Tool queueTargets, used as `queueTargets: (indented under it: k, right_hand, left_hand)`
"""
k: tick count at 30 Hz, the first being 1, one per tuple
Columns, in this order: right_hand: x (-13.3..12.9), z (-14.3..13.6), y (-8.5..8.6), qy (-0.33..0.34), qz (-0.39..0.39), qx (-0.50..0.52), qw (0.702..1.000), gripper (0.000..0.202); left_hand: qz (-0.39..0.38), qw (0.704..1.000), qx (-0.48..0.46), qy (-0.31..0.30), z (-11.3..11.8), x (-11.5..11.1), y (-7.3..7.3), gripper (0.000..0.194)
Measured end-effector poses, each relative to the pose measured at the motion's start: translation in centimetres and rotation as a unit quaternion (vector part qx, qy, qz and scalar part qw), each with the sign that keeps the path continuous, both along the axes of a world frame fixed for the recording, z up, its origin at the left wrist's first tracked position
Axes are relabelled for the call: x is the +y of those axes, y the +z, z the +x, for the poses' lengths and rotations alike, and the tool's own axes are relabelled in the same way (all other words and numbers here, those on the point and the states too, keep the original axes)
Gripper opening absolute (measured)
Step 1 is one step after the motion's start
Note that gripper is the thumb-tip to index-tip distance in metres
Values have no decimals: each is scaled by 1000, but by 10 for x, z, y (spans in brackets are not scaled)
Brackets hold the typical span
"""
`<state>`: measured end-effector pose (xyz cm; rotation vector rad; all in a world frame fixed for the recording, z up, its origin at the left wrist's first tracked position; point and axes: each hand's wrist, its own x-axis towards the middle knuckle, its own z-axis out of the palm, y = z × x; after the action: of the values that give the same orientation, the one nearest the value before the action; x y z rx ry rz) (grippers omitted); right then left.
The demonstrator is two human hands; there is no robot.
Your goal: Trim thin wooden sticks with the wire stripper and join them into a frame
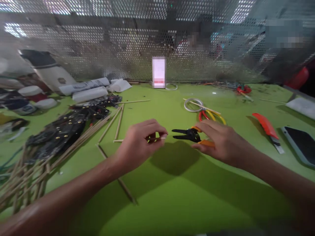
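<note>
Near the middle of the green table, my left hand (144,141) pinches a thin wooden stick (158,139) between thumb and fingers. Joined sticks (110,124) in an angular shape lie just left of it, and one stick (126,190) runs below that wrist. My right hand (219,141) is wrapped round the orange handles of black-jawed pliers (185,134). The jaws are parted and point left at my left hand, a small gap from its fingertips. Nothing shows between the jaws.
A bundle of sticks (78,141) and a dark studded object (61,131) lie left. Behind my right hand are a tape ring (193,105) and yellow-handled tool (211,114). An orange cutter (265,126) and phone (300,144) lie right. Perforated mesh (123,49) stands behind.
</note>
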<state>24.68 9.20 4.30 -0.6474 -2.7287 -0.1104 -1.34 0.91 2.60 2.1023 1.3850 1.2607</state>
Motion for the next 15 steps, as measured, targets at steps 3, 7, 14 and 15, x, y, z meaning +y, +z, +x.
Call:
queueTargets:
  k: [3, 7, 14, 15]
  right_hand:
    - [-7, -2, -4, 15, 54, 18, 998, 49]
    - [-20, -1, -8, 29, 84, 53, 995, 48]
    - [-45, 4, 3, 52, 136, 79, 986, 54]
    - [-53, 3, 8, 54, 132, 85, 986, 53]
  left_hand:
    - [-17, 1000, -3, -15, -1, -2, 5, 16]
    - [-4, 998, -6, -60, 0, -6, 10, 18]
    - [47, 996, 36, -74, 6, -10, 16, 20]
    - [58, 995, 44, -74, 6, -10, 16, 20]
